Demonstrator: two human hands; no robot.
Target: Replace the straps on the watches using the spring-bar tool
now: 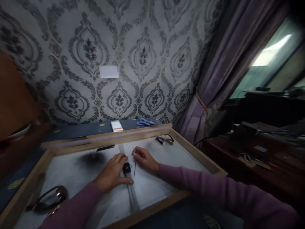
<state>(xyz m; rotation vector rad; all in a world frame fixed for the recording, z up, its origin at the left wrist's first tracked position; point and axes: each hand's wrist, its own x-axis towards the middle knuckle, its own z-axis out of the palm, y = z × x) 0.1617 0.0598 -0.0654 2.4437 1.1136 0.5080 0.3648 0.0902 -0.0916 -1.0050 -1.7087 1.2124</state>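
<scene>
At mid-frame I find the watch (127, 168) lying strap-aligned, attachment unconfirmed, left hand (111, 173) spread against it, right hand (145, 159) pinching a thin tool (135, 168) just beside.

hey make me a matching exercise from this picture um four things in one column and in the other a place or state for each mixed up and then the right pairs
Things
1. Square watch
2. Thin tool
3. Blue bundle
4. Curtain

Places and states
A. Beyond the tray's far rim
B. Gathered by a band
C. Held in the right hand
D. Between the left hand's fingertips and thumb

Pairs
1-D, 2-C, 3-A, 4-B
</scene>
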